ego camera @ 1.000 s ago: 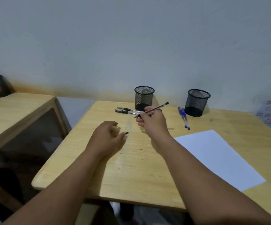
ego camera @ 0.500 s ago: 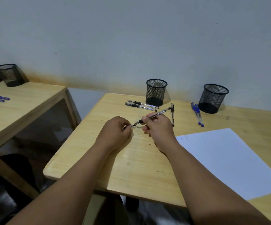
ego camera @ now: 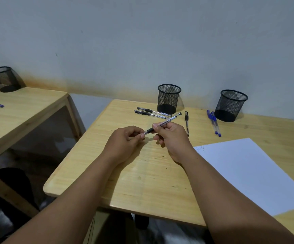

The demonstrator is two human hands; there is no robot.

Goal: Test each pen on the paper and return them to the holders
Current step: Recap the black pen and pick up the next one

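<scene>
Bare tabletop (ego camera: 142, 182) fills the near stretch, its rounded front edge running just under both forearms. White paper (ego camera: 251, 173) lies on the right side, its near corner close to that front edge and its right side cut off by the frame; a small scribble sits at its far left corner, too small to read.

Above the middle, the right hand (ego camera: 173, 136) pinches a black pen (ego camera: 163, 123) by its barrel, tilted up to the right. The left hand (ego camera: 125, 140) has its fingers curled at the pen's tip; whether it holds a cap I cannot tell.

Beyond them lie a single black pen (ego camera: 187, 123), two black pens (ego camera: 152, 113) with unreadable barcode labels, and two blue pens (ego camera: 213, 123). Two mesh holders stand near the far edge, the left holder (ego camera: 168, 98) and right holder (ego camera: 230, 105), well apart.
</scene>
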